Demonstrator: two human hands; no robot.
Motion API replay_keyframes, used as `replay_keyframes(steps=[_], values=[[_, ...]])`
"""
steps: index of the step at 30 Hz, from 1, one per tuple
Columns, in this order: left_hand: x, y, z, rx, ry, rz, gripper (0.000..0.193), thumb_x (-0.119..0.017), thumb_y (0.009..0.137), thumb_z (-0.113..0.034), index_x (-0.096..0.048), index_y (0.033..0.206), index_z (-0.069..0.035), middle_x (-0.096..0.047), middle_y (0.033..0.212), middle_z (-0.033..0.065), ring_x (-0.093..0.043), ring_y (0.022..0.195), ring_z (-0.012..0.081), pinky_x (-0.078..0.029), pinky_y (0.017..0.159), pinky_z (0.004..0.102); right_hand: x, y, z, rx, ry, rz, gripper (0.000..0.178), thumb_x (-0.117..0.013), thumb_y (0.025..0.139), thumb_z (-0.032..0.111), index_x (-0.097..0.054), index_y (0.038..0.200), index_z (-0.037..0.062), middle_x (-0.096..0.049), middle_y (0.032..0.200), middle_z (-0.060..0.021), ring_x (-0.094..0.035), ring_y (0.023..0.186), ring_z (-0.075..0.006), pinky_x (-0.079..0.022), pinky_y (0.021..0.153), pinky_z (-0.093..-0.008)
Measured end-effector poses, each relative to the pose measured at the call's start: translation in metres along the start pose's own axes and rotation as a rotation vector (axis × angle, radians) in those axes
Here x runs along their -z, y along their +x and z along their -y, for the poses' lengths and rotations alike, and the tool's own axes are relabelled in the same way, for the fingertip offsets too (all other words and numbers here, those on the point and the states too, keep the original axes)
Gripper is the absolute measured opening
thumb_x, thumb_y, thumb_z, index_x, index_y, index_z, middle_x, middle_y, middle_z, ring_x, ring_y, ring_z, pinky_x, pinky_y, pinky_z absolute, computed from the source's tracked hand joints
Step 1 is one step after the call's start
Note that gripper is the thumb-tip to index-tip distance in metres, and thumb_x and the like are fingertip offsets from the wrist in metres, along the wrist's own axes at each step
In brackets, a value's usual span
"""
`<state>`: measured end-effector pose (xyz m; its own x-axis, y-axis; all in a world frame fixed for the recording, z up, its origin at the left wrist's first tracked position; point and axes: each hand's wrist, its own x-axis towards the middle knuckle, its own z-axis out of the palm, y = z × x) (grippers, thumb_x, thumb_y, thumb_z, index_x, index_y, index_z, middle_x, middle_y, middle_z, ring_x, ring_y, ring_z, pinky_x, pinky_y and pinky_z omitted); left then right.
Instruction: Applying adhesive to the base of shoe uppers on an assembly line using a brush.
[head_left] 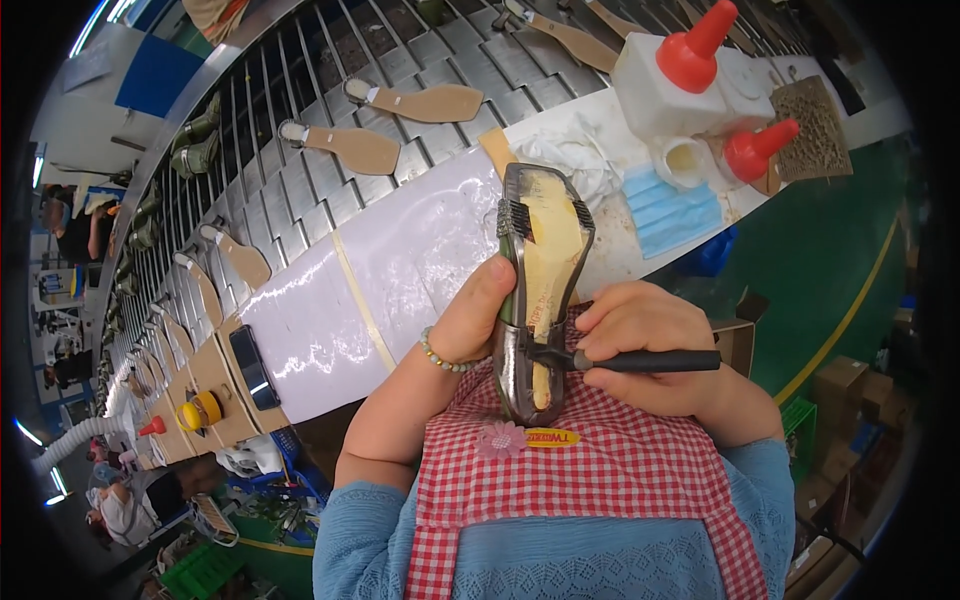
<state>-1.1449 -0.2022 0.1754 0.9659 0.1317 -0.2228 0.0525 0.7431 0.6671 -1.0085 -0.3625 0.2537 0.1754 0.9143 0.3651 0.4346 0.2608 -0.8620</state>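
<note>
One red-and-white checked cloth apron; before it, dark glossy shoe, cream underside up, long axis running away from apron, broader end farthest. Left hand gripping shoe, fingers behind hidden; right hand, fingers closed around black-handled tool.

The left hand is held with its thumb up, its forearm slanted inward; the right hand is curled in a pinch, turned leftward.
</note>
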Motion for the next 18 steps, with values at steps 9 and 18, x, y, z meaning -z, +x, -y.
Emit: replay_keyframes(steps=[9, 18], values=[[0.003, -0.004, 0.007, 0.013, 0.063, 0.0, 0.078, -0.048, 0.085, -0.066, -0.047, 0.128, 0.0, -0.06, 0.112, 0.0091, -0.06, 0.095, 0.0139, -0.05, 0.078, 0.0257, -0.002, 0.001, -0.001, -0.115, 0.101, -0.01, 0.018, -0.077, 0.068, 0.006, -0.065, 0.082, 0.0046, -0.065, 0.083, -0.0072, -0.065, 0.085, -0.0263, -0.05, 0.077, -0.0355], [0.014, -0.007, 0.008, 0.038, 0.049, 0.012, 0.077, -0.046, 0.086, -0.065, -0.047, 0.128, 0.0, -0.06, 0.111, 0.0086, -0.059, 0.097, 0.0135, -0.05, 0.081, 0.0264, -0.006, 0.004, 0.002, -0.016, 0.072, 0.102, 0.018, -0.077, 0.068, 0.006, -0.065, 0.082, 0.0057, -0.065, 0.08, -0.0052, -0.065, 0.085, -0.0256, -0.05, 0.079, -0.0364]])
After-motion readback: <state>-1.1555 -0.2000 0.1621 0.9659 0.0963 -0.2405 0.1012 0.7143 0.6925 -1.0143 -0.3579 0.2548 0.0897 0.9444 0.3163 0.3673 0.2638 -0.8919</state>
